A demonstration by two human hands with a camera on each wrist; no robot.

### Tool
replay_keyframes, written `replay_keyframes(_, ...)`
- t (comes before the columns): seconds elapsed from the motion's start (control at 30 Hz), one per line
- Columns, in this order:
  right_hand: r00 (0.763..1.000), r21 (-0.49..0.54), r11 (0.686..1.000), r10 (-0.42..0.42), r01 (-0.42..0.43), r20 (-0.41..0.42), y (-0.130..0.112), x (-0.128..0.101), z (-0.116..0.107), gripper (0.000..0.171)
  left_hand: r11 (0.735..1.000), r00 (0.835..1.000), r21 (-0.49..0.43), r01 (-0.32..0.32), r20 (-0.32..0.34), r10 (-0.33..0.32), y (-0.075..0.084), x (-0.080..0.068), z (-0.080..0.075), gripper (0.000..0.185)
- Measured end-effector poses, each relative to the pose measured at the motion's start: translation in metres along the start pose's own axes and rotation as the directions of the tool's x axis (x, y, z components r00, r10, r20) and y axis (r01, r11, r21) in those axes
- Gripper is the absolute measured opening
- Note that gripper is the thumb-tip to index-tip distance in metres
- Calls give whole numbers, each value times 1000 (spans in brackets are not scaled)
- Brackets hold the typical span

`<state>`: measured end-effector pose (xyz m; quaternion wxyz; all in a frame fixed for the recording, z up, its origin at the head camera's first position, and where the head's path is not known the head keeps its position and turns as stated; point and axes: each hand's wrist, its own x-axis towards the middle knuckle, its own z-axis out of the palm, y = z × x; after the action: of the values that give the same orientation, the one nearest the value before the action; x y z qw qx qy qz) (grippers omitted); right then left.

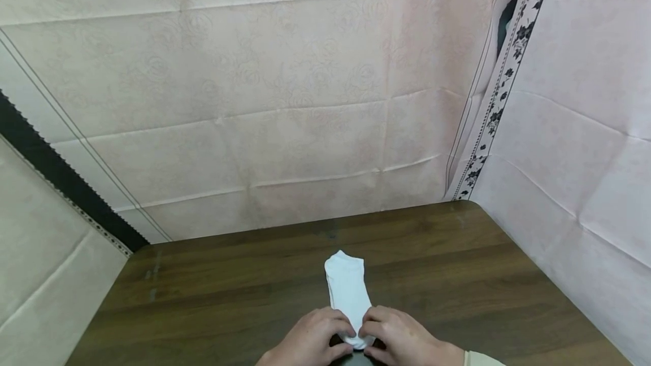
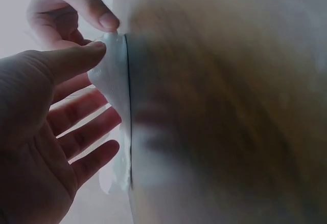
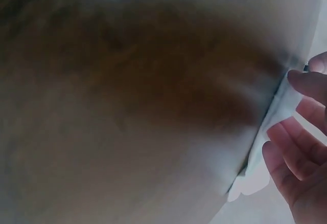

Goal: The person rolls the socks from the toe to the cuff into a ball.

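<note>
White cloth (image 1: pixel 348 282), pinched w/ LH (image 1: pixel 316 334), RH (image 1: pixel 400 333)

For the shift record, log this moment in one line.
white cloth: on brown table | left hand: pinches near end | right hand: pinches near end

A narrow, white cloth (image 1: pixel 348 281) lies lengthwise on the wooden tabletop (image 1: pixel 229 281), near end bunched.

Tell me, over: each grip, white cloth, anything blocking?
Left grip, right grip: pinching white cloth at near end. Far end on brown table. No obstacle visible.
</note>
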<state>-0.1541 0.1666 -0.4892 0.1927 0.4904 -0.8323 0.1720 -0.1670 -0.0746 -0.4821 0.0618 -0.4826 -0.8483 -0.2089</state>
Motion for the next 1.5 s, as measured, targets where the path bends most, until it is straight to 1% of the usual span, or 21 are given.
replay_keyframes(0.1, 1000, 4, 1000, 3, -3, 3, 0, 0, 2, 26, 999, 1000, 34, -15, -10, 15, 0, 0, 1, 11)
replay_keyframes(0.2, 1000, -15, 1000, -2, 1, -9, -1, 0, 4, 27, 999, 1000, 39, -10, -6, 10, 0, 0, 1, 11)
replay_keyframes(0.43, 999, -50, 999, -17, 16, -31, -1, 0, 6, 26, 999, 998, 24, 42, 42, -43, 2, 2, -1, 10)
replay_keyframes(0.57, 999, -49, 999, -3, 2, -35, -2, 1, 7, 22, 996, 993, 19, 85, 82, -86, 4, 3, -2, 12)
replay_keyframes(0.7, 999, -36, 999, 30, -31, -43, -3, 2, 8, 18, 993, 988, 18, 117, 96, -118, 6, 4, -2, 14)
replay_keyframes(0.83, 997, -35, 997, 67, -68, -42, -4, 2, 9, 15, 990, 986, 20, 141, 90, -143, 8, 6, -2, 17)
replay_keyframes(1.0, 995, -52, 994, 96, -97, -17, -6, 3, 9, 14, 985, 982, 41, 169, 72, -172, 11, 9, 0, 20)
replay_keyframes(1.2, 992, -6, 992, 127, -127, 23, -6, 5, 8, 13, 979, 978, 32, 199, 58, -201, 12, 11, 3, 22)
replay_keyframes(1.3, 990, 17, 991, 136, -136, 26, -6, 6, 8, 15, 977, 976, 30, 210, 54, -211, 13, 11, 3, 21)
replay_keyframes(1.4, 991, 37, 990, 134, -135, 21, -6, 6, 7, 16, 976, 977, 51, 211, 32, -213, 13, 11, 4, 19)
replay_keyframes(1.5, 991, 47, 990, 131, -132, 12, -6, 7, 7, 16, 974, 975, 58, 220, 24, -221, 13, 11, 6, 16)
